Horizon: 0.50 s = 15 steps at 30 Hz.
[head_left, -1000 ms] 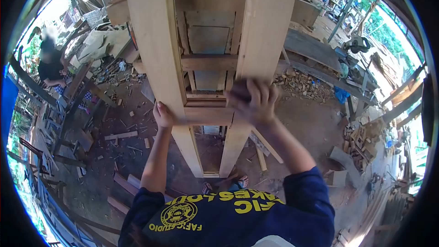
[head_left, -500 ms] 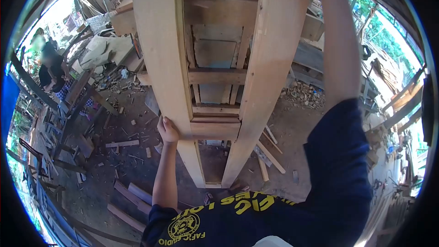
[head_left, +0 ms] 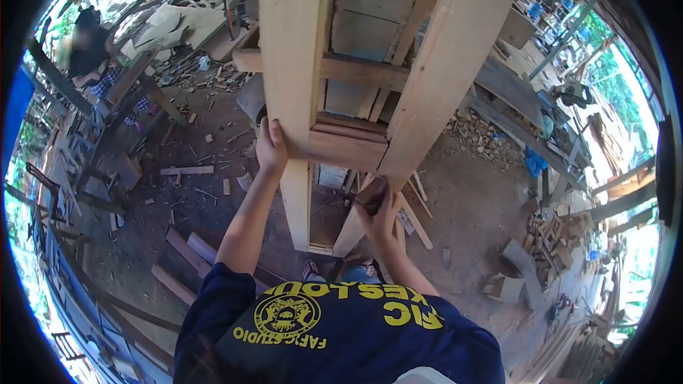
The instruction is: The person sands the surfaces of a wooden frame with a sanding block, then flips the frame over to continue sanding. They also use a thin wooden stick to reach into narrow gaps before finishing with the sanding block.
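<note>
A pale wooden frame [head_left: 290, 43], with two long side boards joined by crosspieces, stands in front of me and runs from the top of the view down to near my feet. My left hand [head_left: 272, 151] is wrapped round the outer edge of its left board, beside a crosspiece [head_left: 348, 149]. Low at the right board [head_left: 455, 50], my right hand [head_left: 382, 215] is closed on a small brown curved piece [head_left: 373, 193] that looks like folded sandpaper. It overlaps the board's inner edge in this view.
Loose timber strips [head_left: 415, 220] lie on the floor just right of the frame. More planks [head_left: 188, 252] rest at the lower left. Across the workshop, a person [head_left: 89, 53] is by a wooden bench [head_left: 131, 89]. Boards and scrap [head_left: 174, 28] are piled behind.
My right hand has come down from the top of the right board to its lower part. My left hand keeps its hold on the left board. The view has shifted.
</note>
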Motion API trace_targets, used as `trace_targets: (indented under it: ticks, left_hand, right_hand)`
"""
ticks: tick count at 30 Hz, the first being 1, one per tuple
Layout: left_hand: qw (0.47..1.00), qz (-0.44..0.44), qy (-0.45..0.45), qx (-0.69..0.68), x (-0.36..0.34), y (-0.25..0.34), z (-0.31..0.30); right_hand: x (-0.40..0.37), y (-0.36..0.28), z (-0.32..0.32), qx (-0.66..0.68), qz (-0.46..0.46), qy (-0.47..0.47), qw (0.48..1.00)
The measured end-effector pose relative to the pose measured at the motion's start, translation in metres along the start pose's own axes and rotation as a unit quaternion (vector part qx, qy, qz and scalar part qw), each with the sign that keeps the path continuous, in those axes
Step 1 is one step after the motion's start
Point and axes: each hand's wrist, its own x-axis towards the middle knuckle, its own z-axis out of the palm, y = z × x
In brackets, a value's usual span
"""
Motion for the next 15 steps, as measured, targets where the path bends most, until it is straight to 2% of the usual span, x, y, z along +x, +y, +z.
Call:
trace_targets:
  ticks: [1, 2, 3, 4, 5, 6, 8, 9, 10, 11, 12, 14, 15]
  left_hand:
    - [1.000, -0.003, 0.002, 0.003, -0.014, -0.003, 0.000]
    - [0.987, 0.045, 0.054, 0.147, -0.029, -0.013, 0.003]
    - [0.948, 0.091, 0.098, 0.288, -0.050, -0.019, 0.004]
    - [0.972, 0.024, 0.034, 0.232, -0.082, -0.017, 0.003]
    - [0.981, -0.030, -0.020, 0.191, -0.115, -0.001, 0.001]
    - [0.982, -0.084, -0.074, 0.149, -0.145, 0.019, -0.002]
    - [0.954, -0.198, -0.213, -0.070, -0.192, 0.045, -0.009]
    - [0.951, -0.204, -0.224, -0.067, -0.204, 0.040, -0.009]
    - [0.885, -0.310, -0.289, -0.194, -0.217, 0.030, -0.008]
    - [0.788, -0.407, -0.338, -0.315, -0.226, 0.025, -0.009]
    - [0.785, -0.413, -0.340, -0.312, -0.224, 0.035, -0.011]
    - [0.728, -0.445, -0.336, -0.400, -0.206, 0.056, -0.015]
    - [0.728, -0.448, -0.334, -0.398, -0.194, 0.069, -0.020]
  right_hand:
    - [-0.014, 0.002, 0.007, 0.146, 0.155, -0.007, 0.977]
    - [-0.021, 0.004, 0.013, 0.270, 0.197, 0.025, 0.942]
    - [-0.018, -0.007, 0.002, 0.266, 0.205, 0.021, 0.942]
    - [-0.007, -0.028, -0.021, 0.463, 0.338, -0.016, 0.819]
    - [0.000, -0.041, -0.035, 0.627, 0.448, -0.041, 0.636]
    - [0.001, -0.038, -0.038, 0.661, 0.458, -0.065, 0.591]
    - [0.014, -0.048, -0.054, 0.726, 0.420, -0.137, 0.527]
    - [0.018, -0.057, -0.060, 0.724, 0.429, -0.127, 0.525]
    - [0.021, -0.065, -0.066, 0.746, 0.388, -0.168, 0.515]
    - [0.024, -0.073, -0.071, 0.764, 0.344, -0.211, 0.503]
    - [0.025, -0.080, -0.074, 0.763, 0.350, -0.207, 0.502]
    - [0.023, -0.092, -0.077, 0.794, 0.301, -0.234, 0.473]
    - [0.017, -0.096, -0.074, 0.795, 0.304, -0.234, 0.470]
